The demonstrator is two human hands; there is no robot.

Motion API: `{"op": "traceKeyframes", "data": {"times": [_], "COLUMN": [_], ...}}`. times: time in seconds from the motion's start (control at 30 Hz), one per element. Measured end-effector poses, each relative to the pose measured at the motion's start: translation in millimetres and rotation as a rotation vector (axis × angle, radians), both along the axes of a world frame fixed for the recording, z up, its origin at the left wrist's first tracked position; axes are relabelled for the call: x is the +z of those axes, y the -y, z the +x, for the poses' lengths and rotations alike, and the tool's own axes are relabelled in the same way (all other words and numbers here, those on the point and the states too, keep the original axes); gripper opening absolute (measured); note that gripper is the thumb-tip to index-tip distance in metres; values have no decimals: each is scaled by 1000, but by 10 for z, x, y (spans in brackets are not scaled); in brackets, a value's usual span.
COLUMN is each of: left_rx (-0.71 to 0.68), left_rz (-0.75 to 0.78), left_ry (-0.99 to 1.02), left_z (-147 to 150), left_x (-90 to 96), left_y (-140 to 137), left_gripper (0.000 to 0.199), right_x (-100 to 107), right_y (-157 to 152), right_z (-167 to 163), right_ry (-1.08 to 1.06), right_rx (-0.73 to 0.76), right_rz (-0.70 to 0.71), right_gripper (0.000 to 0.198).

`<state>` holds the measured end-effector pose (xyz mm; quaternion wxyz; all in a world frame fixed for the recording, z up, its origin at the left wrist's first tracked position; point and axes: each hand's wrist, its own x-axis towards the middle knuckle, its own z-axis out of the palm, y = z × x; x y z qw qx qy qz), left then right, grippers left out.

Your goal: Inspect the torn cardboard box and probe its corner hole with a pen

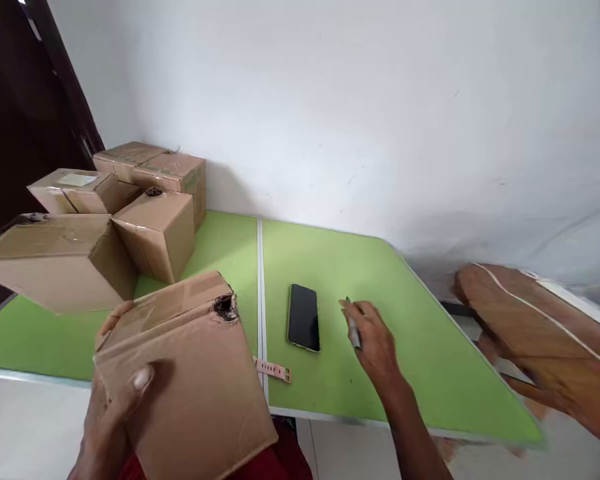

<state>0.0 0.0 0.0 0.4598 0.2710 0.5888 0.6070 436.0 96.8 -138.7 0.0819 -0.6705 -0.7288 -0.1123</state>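
Item: cardboard box (190,373), brown, taped along the top, a dark ragged hole at its upper right corner; held tilted over the near edge of the green table (420,347), partly off it. Left hand (113,417): at the lower left side of the box, thumb laid across the near face and fingertips showing over the far left edge, its grip pinching the box between them. Right hand (373,343): over the table to the right of the box and apart from it, fingers curled together around a small slim grey object (354,330), too blurred to identify; grip pressed together on that object. Black phone (304,317): flat on the table, screen dark, just left of the right hand and between it and the box. Small pinkish perforated strip (275,371): flat near the table's front edge, just beside the box's right side. Stack of cardboard boxes (115,213): four of them, closed, grouped at the far left corner of the table against the white wall (360,107). Wooden chair (540,333): brown, blurred, standing off the right edge of the table. White seam (261,280): runs front to back through the table top
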Motion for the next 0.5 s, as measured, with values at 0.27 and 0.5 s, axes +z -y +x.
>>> {"op": "traceKeyframes", "data": {"times": [0.27,0.5], "left_rx": [-36,-40], "left_rz": [35,29], "left_ry": [-6,-13], "left_z": [-16,-23], "left_x": [-95,-112], "left_y": [-33,-52], "left_gripper": [105,105], "right_x": [-154,143], "right_y": [-39,105], "right_z": [21,-415], "right_ry": [-25,-182], "right_rx": [-50,-156], "right_rz": [-75,-97], "right_gripper": [52,49]}}
